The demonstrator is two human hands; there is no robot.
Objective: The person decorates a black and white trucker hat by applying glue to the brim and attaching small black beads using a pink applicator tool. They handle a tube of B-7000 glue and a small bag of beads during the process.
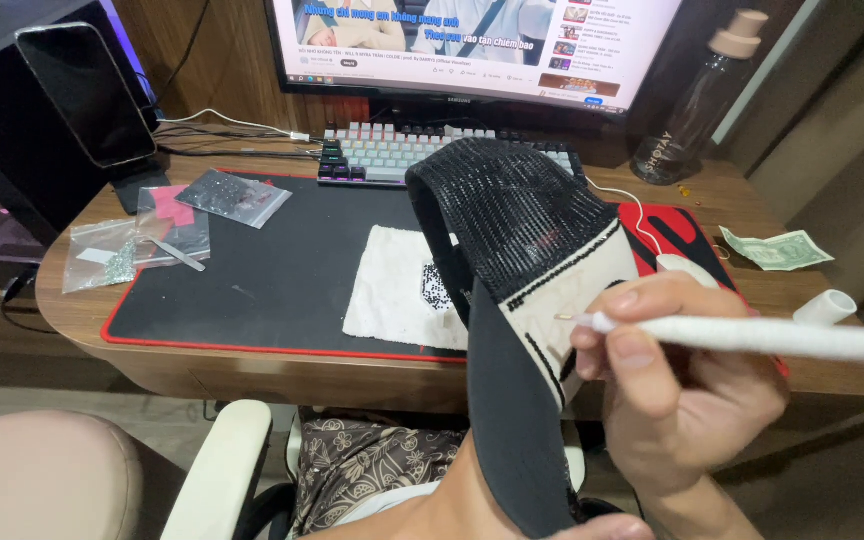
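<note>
A black mesh cap [512,210] with a white front panel [597,275] and a black brim [507,420] is held up over the desk's front edge. My left hand [602,526] is mostly hidden under the brim, with only a sliver of it and the forearm showing at the bottom; it seems to hold the cap from below. My right hand [672,395] grips a white pen-shaped stick [762,337]. The stick's tip touches the white panel beside a small gold speck.
A white cloth [392,290] with tiny black beads lies on the black red-edged desk mat [272,270]. Plastic bags [232,195] lie at the left, near a phone on a stand [87,95]. Behind are a keyboard [382,150] and monitor [472,45]. A bottle [692,110], banknote [777,248] and mouse [682,265] are right.
</note>
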